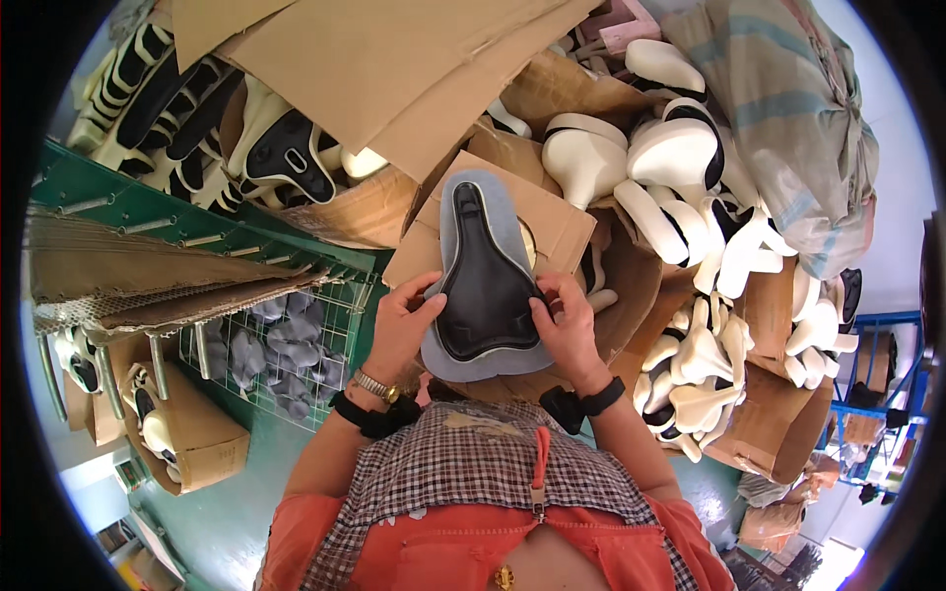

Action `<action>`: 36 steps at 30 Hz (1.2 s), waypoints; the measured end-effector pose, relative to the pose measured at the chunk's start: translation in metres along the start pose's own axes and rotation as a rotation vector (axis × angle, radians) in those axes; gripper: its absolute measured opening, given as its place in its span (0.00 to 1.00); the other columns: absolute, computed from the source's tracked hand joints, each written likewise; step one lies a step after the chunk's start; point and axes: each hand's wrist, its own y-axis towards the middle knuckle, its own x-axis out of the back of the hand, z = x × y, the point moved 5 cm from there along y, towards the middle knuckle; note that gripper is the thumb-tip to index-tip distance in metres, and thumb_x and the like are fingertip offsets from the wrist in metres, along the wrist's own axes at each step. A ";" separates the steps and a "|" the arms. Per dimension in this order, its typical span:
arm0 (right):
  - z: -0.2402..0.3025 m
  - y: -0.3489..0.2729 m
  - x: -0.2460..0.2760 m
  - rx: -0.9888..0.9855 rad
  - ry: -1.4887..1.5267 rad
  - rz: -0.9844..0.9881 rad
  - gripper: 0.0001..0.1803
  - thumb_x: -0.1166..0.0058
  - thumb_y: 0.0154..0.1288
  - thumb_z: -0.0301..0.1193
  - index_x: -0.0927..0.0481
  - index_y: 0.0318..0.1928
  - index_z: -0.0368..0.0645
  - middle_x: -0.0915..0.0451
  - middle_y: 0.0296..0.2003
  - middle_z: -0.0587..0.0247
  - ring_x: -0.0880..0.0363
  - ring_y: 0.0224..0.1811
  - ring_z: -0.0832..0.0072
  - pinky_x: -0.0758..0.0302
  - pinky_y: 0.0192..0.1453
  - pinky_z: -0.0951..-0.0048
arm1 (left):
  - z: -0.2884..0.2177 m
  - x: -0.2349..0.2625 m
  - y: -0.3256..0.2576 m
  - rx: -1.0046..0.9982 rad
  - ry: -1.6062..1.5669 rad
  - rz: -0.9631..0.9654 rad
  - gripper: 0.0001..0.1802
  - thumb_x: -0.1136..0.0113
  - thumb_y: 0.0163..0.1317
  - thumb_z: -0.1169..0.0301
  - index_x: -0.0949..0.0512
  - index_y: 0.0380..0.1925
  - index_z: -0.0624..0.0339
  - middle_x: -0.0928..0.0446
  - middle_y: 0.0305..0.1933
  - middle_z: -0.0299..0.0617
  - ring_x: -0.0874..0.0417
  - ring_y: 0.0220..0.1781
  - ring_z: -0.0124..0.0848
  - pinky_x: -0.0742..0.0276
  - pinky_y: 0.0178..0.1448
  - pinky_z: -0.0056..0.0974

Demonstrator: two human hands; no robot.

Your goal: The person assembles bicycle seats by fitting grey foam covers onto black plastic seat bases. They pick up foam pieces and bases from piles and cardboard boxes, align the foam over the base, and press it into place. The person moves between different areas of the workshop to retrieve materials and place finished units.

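A bicycle saddle (485, 295) is held up in front of me, its black hollow underside facing me and its narrow nose pointing away. Grey cover material (512, 207) spreads out past its rim all round. My left hand (406, 320) pinches the left edge of the cover between thumb and fingers. On the opposite edge my right hand (570, 325) grips in the same way, fingertips curled over the rim. The saddle's other face is hidden from me. Behind it stands a brown cardboard box (419, 246).
Cream saddle pads (690, 148) are heaped in cartons at the right. Flat cardboard sheets (345, 69) lie at the far side, beside stacked black-and-cream saddles (286, 153). A green rack with metal pegs (148, 225) and a wire basket of grey covers (281, 345) stand left. A woven sack (798, 128) leans far right.
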 end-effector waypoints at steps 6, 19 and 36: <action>0.010 0.002 -0.001 0.126 -0.140 0.005 0.14 0.46 0.53 0.21 0.25 0.43 0.37 0.25 0.45 0.46 0.24 0.44 0.50 0.26 0.48 0.63 | 0.009 0.003 0.004 0.031 -0.076 -0.011 0.21 0.40 0.58 0.75 0.28 0.52 0.68 0.23 0.44 0.37 0.25 0.40 0.22 0.28 0.47 0.28; 0.008 -0.018 0.003 0.056 -0.121 -0.036 0.07 0.45 0.48 0.20 0.28 0.30 0.35 0.27 0.49 0.41 0.26 0.49 0.49 0.29 0.52 0.63 | 0.004 0.001 -0.007 0.015 -0.131 0.047 0.21 0.41 0.59 0.74 0.28 0.52 0.70 0.22 0.48 0.40 0.23 0.46 0.25 0.29 0.53 0.30; 0.015 -0.011 -0.005 0.058 -0.320 -0.031 0.12 0.39 0.53 0.32 0.25 0.30 0.36 0.26 0.47 0.44 0.27 0.48 0.52 0.29 0.52 0.62 | 0.010 0.017 0.064 -0.077 0.331 -0.037 0.18 0.37 0.51 0.65 0.22 0.40 0.64 0.20 0.33 0.46 0.20 0.35 0.33 0.26 0.42 0.34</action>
